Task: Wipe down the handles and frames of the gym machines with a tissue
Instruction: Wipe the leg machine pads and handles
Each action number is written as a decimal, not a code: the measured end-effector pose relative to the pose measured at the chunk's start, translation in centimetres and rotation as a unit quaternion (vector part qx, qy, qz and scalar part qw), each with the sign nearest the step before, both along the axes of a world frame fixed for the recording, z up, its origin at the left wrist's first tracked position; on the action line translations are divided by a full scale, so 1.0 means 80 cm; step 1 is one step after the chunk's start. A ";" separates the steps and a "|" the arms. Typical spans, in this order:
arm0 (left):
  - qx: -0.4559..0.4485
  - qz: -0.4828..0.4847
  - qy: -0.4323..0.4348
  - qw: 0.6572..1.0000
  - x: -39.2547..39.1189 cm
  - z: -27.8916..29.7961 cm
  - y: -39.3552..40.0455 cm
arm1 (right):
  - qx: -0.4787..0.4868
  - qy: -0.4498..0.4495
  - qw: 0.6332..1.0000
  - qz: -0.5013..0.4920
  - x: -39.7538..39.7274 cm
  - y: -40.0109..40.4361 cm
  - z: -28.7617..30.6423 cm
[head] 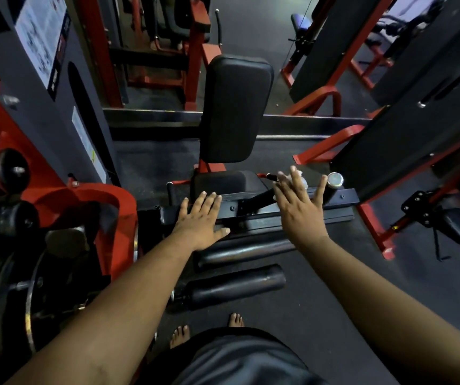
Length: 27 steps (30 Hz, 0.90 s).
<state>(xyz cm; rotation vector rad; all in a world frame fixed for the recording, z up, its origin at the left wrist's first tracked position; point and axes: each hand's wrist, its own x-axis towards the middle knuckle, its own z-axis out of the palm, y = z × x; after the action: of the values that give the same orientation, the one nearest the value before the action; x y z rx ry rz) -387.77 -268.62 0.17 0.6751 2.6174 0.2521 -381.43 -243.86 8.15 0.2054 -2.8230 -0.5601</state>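
Note:
A red and black gym machine stands in front of me, with a black back pad (235, 107), a small seat pad (217, 183) and a black frame bar (287, 200) running across. My left hand (202, 220) lies flat with straight fingers on the left part of that bar. My right hand (299, 202) is spread over the bar's right part, fingers straight, with a white tissue (302, 177) showing under its fingertips. A black handle with a chrome end cap (334, 180) stands just right of the right hand.
Two black roller pads (237, 286) lie below my hands. A red frame with weight plates (28, 273) fills the left. A grey weight-stack cover (56, 93) rises at the left, and more red-framed machines (389, 151) crowd the right. My bare feet (180, 334) stand on dark floor.

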 end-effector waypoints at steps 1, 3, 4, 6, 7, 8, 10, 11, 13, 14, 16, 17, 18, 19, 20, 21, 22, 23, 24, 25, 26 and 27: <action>0.001 0.001 0.002 1.000 0.001 -0.001 -0.001 | 0.017 -0.009 1.000 0.002 -0.002 -0.001 -0.004; 0.001 0.000 0.002 1.000 0.001 -0.002 0.000 | 0.050 -0.034 0.998 0.002 -0.007 -0.013 -0.006; 0.001 0.000 0.004 1.000 0.001 -0.003 0.000 | 0.062 -0.052 0.997 0.001 -0.007 -0.024 -0.007; 0.000 0.001 0.010 1.000 0.001 -0.005 0.001 | 0.070 -0.086 0.994 0.012 -0.013 -0.046 -0.015; -0.001 0.003 0.013 1.000 0.001 -0.006 0.001 | 0.071 -0.110 0.991 0.021 -0.017 -0.055 -0.021; -0.001 0.004 0.016 1.000 0.002 -0.007 0.001 | 0.077 -0.140 0.987 0.026 -0.021 -0.065 -0.028; -0.004 0.004 0.022 1.000 0.003 -0.009 0.001 | 0.100 -0.177 0.978 0.035 -0.026 -0.082 -0.042; -0.005 0.005 0.026 1.000 0.003 -0.009 0.001 | 0.110 -0.184 0.976 0.045 -0.025 -0.087 -0.047; -0.005 0.004 0.034 0.999 0.004 -0.010 0.001 | 0.137 -0.202 0.967 0.079 -0.020 -0.083 -0.050; -0.005 0.003 0.038 0.999 0.004 -0.010 0.001 | 0.149 -0.210 0.961 0.102 -0.016 -0.076 -0.048; -0.010 0.000 0.044 0.999 0.005 -0.010 0.000 | 0.170 -0.195 0.952 0.162 -0.013 -0.049 -0.042; -0.012 0.000 0.043 0.999 0.006 -0.010 -0.001 | 0.176 -0.174 0.950 0.190 -0.015 -0.033 -0.036; -0.017 -0.001 0.044 0.999 0.006 -0.008 0.000 | 0.175 -0.150 0.950 0.210 -0.016 -0.015 -0.029; -0.021 0.000 0.046 0.999 0.007 -0.008 0.000 | 0.176 -0.128 0.949 0.227 -0.018 0.001 -0.021; -0.026 0.003 0.052 0.998 0.009 -0.007 0.003 | 0.180 -0.112 0.947 0.241 -0.020 0.017 -0.011; -0.030 0.008 0.057 0.998 0.011 -0.006 0.004 | 0.183 -0.099 0.944 0.254 -0.023 0.030 0.000; -0.033 0.016 0.062 0.997 0.013 -0.006 0.006 | 0.188 -0.086 0.943 0.263 -0.025 0.039 0.010; -0.037 0.026 0.069 0.997 0.016 -0.005 0.011 | 0.188 -0.069 0.943 0.267 -0.025 0.049 0.021; -0.039 0.037 0.071 0.996 0.021 -0.004 0.017 | 0.187 -0.053 0.944 0.267 -0.023 0.056 0.026; -0.042 0.046 0.072 0.995 0.027 -0.002 0.027 | 0.178 -0.040 0.947 0.264 -0.019 0.063 0.030; -0.043 0.049 0.071 0.995 0.035 -0.001 0.037 | 0.158 -0.030 0.951 0.264 -0.014 0.068 0.031; -0.042 0.050 0.069 0.995 0.044 0.000 0.048 | 0.127 -0.018 0.956 0.263 -0.008 0.072 0.030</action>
<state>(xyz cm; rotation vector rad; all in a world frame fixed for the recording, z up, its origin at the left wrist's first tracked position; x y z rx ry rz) -384.27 -264.80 0.16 0.5530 2.7809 0.1264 -382.10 -238.12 10.59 0.9873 -2.5543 -0.7842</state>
